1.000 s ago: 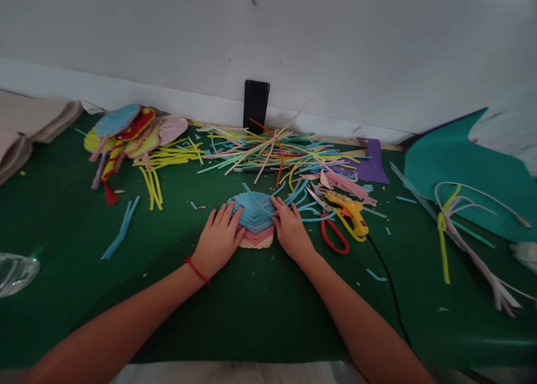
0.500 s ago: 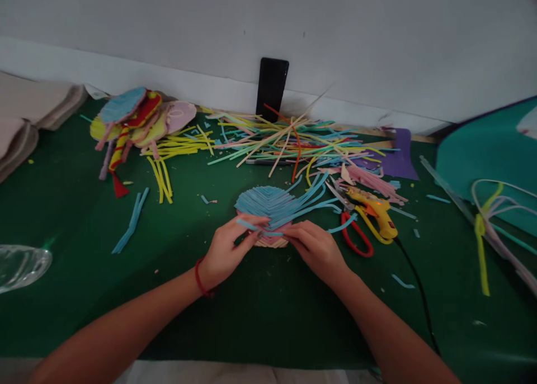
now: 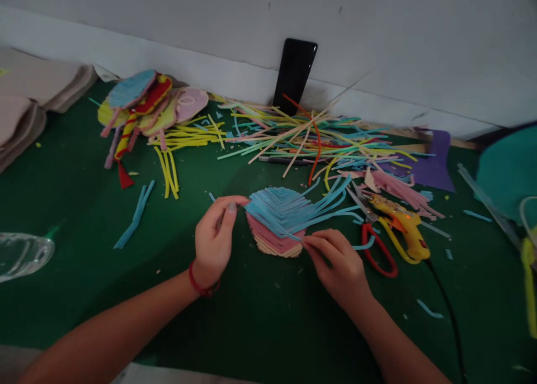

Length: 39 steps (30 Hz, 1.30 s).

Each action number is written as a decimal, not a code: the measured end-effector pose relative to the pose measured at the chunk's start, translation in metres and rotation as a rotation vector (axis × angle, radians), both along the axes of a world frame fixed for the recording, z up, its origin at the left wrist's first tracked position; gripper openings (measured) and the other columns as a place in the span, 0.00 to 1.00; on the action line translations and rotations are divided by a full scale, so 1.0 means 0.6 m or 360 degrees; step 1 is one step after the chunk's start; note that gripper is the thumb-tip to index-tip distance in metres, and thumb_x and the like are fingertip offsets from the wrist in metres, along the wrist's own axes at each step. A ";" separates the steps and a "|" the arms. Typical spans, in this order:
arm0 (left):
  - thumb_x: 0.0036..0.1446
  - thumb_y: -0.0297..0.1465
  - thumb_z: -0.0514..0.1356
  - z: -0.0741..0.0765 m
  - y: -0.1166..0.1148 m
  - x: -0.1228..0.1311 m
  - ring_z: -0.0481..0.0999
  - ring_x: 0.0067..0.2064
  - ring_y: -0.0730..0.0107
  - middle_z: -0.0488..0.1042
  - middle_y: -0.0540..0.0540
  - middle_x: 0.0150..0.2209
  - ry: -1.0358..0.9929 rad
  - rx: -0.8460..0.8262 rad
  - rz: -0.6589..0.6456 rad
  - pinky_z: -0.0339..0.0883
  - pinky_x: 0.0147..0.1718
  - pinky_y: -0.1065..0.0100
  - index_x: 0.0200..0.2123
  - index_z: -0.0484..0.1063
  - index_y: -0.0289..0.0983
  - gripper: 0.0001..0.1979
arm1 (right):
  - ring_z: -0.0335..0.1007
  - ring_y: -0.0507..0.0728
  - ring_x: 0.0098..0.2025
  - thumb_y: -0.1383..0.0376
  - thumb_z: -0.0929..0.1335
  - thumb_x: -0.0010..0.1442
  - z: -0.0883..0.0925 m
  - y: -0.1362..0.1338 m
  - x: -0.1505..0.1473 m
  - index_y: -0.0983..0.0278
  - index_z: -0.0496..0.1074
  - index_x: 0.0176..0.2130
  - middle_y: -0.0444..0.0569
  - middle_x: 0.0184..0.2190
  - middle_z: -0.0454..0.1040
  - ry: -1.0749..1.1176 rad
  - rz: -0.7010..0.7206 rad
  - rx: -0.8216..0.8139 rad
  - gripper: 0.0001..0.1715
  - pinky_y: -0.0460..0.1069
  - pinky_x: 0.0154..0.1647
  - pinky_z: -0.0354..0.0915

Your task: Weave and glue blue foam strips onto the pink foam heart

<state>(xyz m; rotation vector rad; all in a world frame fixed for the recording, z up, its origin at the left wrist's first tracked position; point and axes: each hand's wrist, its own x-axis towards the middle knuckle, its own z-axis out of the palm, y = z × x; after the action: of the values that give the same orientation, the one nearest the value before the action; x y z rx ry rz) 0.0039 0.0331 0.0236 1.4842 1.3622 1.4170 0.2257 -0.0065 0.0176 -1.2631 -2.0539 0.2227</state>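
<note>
In the head view, a woven oval piece (image 3: 274, 219) of light blue foam strips over pink and beige layers lies flat on the green-covered bench (image 3: 84, 216), between the two hands. The left hand (image 3: 213, 238), with a red string bracelet (image 3: 201, 286) at the wrist, pinches the piece's left tip between thumb and forefinger. The right hand (image 3: 338, 261) sits at the lower right edge, its fingertips (image 3: 310, 243) closed there. Whether they grip one loose blue strip or the layered edge itself is hard to make out. Long free ends of the blue strips fan out to the upper right.

The lower layers show only as a pink and beige rim under the blue weave. The teal foam sheet (image 3: 507, 171) is cut off by the right edge of the picture. So is a clear plastic object (image 3: 23, 252) at the left edge, too blurred to identify.

Just right of the right hand lie red-handled scissors (image 3: 377, 252) and a yellow glue gun (image 3: 403, 224), whose black cord (image 3: 448, 311) runs toward the person. Behind the piece spreads a loose pile of coloured foam strips (image 3: 302, 138), with a black phone (image 3: 294, 75) leaning on the white wall behind it. A stack of finished woven fans (image 3: 142, 102) lies at the back left, folded beige cloth (image 3: 37, 93) beyond it. A purple foam sheet (image 3: 436, 160) lies at the back right.
</note>
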 end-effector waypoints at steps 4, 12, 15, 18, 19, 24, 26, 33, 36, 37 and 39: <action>0.62 0.25 0.49 0.017 -0.035 0.000 0.74 0.49 0.67 0.76 0.43 0.44 0.0728 0.0786 -0.0586 0.68 0.50 0.64 0.45 0.70 0.37 0.12 | 0.69 0.56 0.34 0.71 0.64 0.61 -0.011 0.000 -0.007 0.61 0.73 0.39 0.50 0.33 0.73 -0.0049 0.0048 -0.0071 0.10 0.51 0.34 0.67; 0.64 0.34 0.51 0.006 -0.072 0.031 0.65 0.60 0.61 0.71 0.36 0.55 0.1377 0.0854 -0.1129 0.60 0.59 0.59 0.55 0.64 0.28 0.20 | 0.69 0.57 0.37 0.72 0.61 0.61 -0.022 0.003 -0.003 0.62 0.73 0.41 0.52 0.34 0.74 -0.0067 0.0109 -0.0105 0.13 0.52 0.35 0.69; 0.64 0.35 0.51 0.001 -0.068 0.030 0.65 0.60 0.57 0.67 0.34 0.58 0.1471 0.0753 -0.1074 0.62 0.57 0.57 0.58 0.61 0.27 0.23 | 0.70 0.57 0.36 0.73 0.62 0.61 -0.027 0.004 -0.003 0.62 0.73 0.39 0.52 0.35 0.74 -0.0083 0.0087 -0.0110 0.13 0.53 0.36 0.69; 0.65 0.36 0.50 -0.002 -0.068 0.028 0.64 0.61 0.57 0.66 0.34 0.59 0.1517 0.0742 -0.1025 0.61 0.57 0.57 0.58 0.60 0.27 0.24 | 0.70 0.57 0.37 0.73 0.62 0.61 -0.031 0.005 -0.006 0.62 0.73 0.39 0.53 0.35 0.74 -0.0097 0.0091 -0.0088 0.13 0.53 0.36 0.69; 0.65 0.37 0.50 -0.003 -0.069 0.029 0.64 0.61 0.57 0.65 0.34 0.59 0.1536 0.0738 -0.1014 0.61 0.57 0.57 0.58 0.60 0.26 0.24 | 0.70 0.57 0.37 0.73 0.62 0.61 -0.032 0.006 -0.006 0.62 0.73 0.39 0.53 0.35 0.74 -0.0105 0.0097 -0.0080 0.12 0.53 0.36 0.69; 0.63 0.43 0.52 -0.013 -0.076 0.034 0.60 0.63 0.54 0.61 0.35 0.62 0.1715 0.0652 -0.0945 0.58 0.58 0.56 0.60 0.58 0.27 0.30 | 0.69 0.56 0.37 0.72 0.63 0.62 -0.037 0.008 -0.005 0.62 0.73 0.40 0.52 0.35 0.74 -0.0152 0.0116 -0.0093 0.10 0.52 0.36 0.68; 0.62 0.45 0.52 -0.018 -0.077 0.034 0.59 0.64 0.52 0.59 0.34 0.63 0.1786 0.0596 -0.0894 0.57 0.58 0.54 0.60 0.58 0.27 0.32 | 0.69 0.56 0.37 0.72 0.64 0.62 -0.037 0.008 -0.005 0.62 0.73 0.40 0.52 0.35 0.74 -0.0159 0.0121 -0.0111 0.10 0.52 0.36 0.68; 0.61 0.49 0.51 -0.030 -0.076 0.030 0.56 0.65 0.48 0.54 0.30 0.64 0.1972 0.0285 -0.0704 0.54 0.60 0.48 0.61 0.57 0.26 0.36 | 0.68 0.55 0.36 0.71 0.64 0.62 -0.033 0.008 -0.011 0.61 0.75 0.40 0.50 0.33 0.74 -0.0161 0.0082 -0.0159 0.11 0.51 0.37 0.66; 0.61 0.48 0.50 -0.032 -0.075 0.031 0.56 0.64 0.47 0.54 0.30 0.64 0.1992 0.0219 -0.0686 0.54 0.59 0.46 0.62 0.57 0.25 0.36 | 0.68 0.55 0.36 0.71 0.64 0.62 -0.034 0.009 -0.011 0.62 0.75 0.40 0.51 0.33 0.74 -0.0187 0.0084 -0.0156 0.10 0.51 0.37 0.65; 0.61 0.48 0.51 -0.032 -0.075 0.031 0.56 0.65 0.47 0.54 0.30 0.64 0.1999 0.0204 -0.0681 0.53 0.59 0.46 0.62 0.56 0.25 0.37 | 0.68 0.55 0.36 0.71 0.64 0.62 -0.035 0.009 -0.011 0.62 0.75 0.40 0.51 0.33 0.74 -0.0196 0.0085 -0.0156 0.10 0.51 0.37 0.65; 0.60 0.49 0.51 -0.032 -0.075 0.032 0.54 0.65 0.46 0.53 0.30 0.65 0.2024 0.0182 -0.0671 0.53 0.60 0.44 0.62 0.56 0.25 0.37 | 0.68 0.55 0.36 0.70 0.64 0.62 -0.035 0.009 -0.008 0.62 0.75 0.40 0.51 0.34 0.74 -0.0217 0.0079 -0.0152 0.11 0.51 0.37 0.65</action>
<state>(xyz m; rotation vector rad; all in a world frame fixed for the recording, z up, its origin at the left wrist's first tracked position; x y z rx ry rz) 0.0228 -0.0119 0.0045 2.7256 1.4328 0.1612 0.2207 -0.0010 -0.0036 -1.3179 -2.2154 0.2673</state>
